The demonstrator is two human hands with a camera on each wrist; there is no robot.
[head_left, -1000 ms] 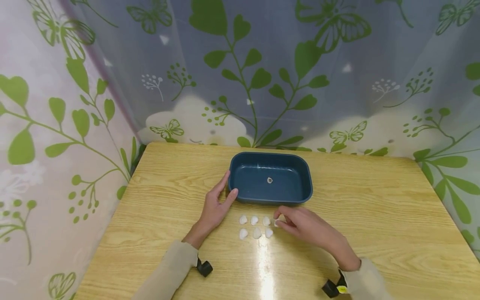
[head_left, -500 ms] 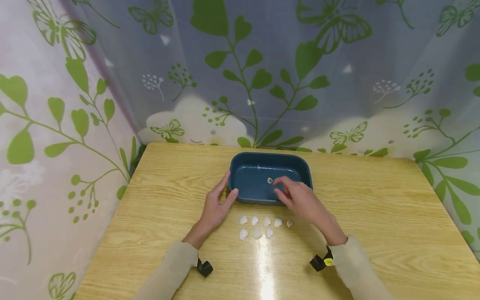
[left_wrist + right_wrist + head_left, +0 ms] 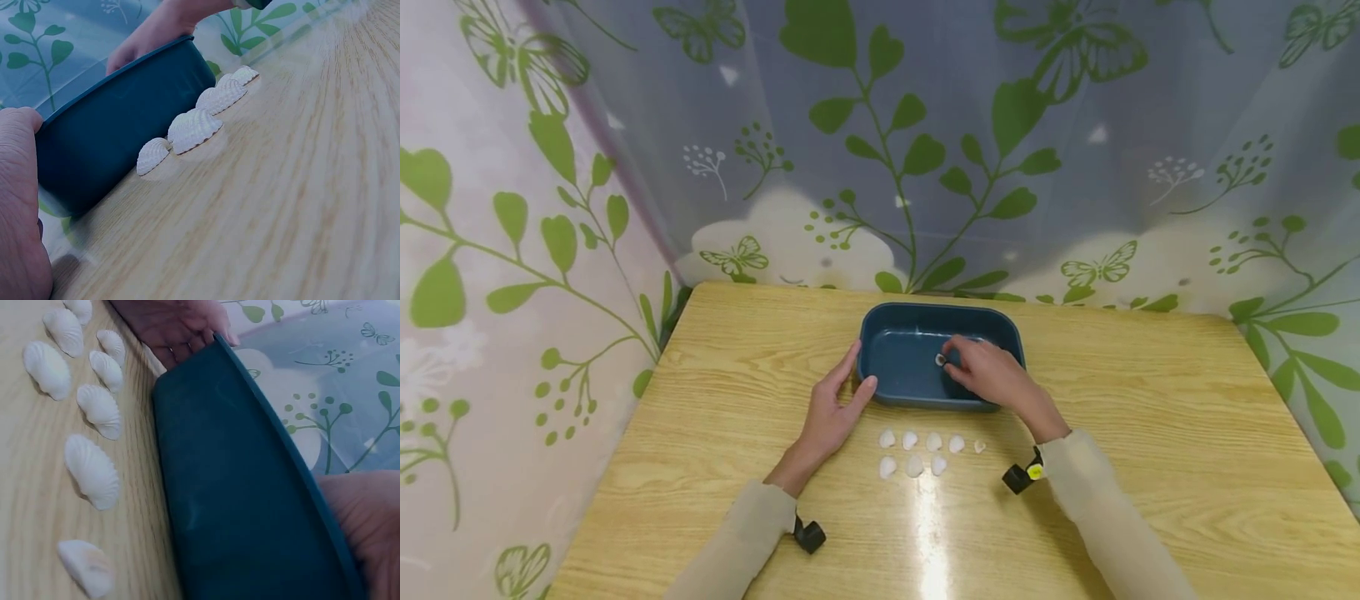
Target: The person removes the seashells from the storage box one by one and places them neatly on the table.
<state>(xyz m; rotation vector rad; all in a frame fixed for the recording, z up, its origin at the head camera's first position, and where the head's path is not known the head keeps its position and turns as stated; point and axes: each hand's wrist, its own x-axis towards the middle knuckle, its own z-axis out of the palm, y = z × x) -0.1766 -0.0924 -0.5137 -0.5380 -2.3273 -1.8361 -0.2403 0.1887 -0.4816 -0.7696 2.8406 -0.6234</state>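
Note:
A dark blue rectangular basin (image 3: 889, 367) stands on the wooden table. My left hand (image 3: 829, 417) rests on its left end, fingers along the outer side and thumb at the front rim. Inside the basin lies one small, pale shell with a dark centre (image 3: 940, 360). My right hand (image 3: 992, 373) reaches over the front rim, and its thumb and index finger pinch at this shell; the basin wall hides them in the right wrist view. White ribbed seashells (image 3: 90, 470) lie in two rows in front of the basin, with a smaller pinkish shell (image 3: 87, 567) ending the back row.
The wooden table (image 3: 760, 333) extends to both sides of the basin. Behind and to the left hangs a printed curtain (image 3: 955, 167) with green leaves and butterflies. A dark camera is strapped to each wrist.
My right hand left the back row of shells, where a fourth white shell and a smaller one now show, and moved up into the basin to the small shell. The left hand stays put.

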